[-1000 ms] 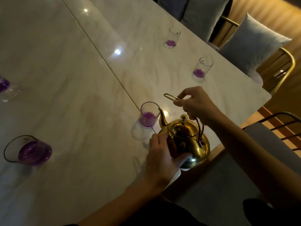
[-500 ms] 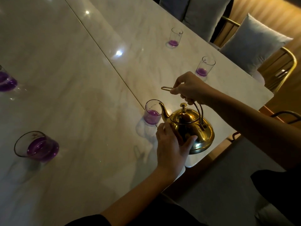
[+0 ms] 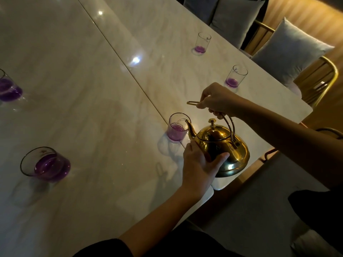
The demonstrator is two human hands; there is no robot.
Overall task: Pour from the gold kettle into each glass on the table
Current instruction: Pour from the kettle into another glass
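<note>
Left hand (image 3: pixel 199 164) cupped on gold kettle (image 3: pixel 220 145) belly, right hand (image 3: pixel 219 101) closed on its handle; spout now tipped further over nearest glass (image 3: pixel 177 127) on counter (image 3: pixel 92 108), thin stream visible; likely pouring begun, far glasses waiting

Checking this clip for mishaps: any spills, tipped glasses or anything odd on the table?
Nothing stands out. All five glasses in view stand upright with purple liquid, and no spill shows on the marble table. The gold kettle is tilted toward the nearest glass.
</note>
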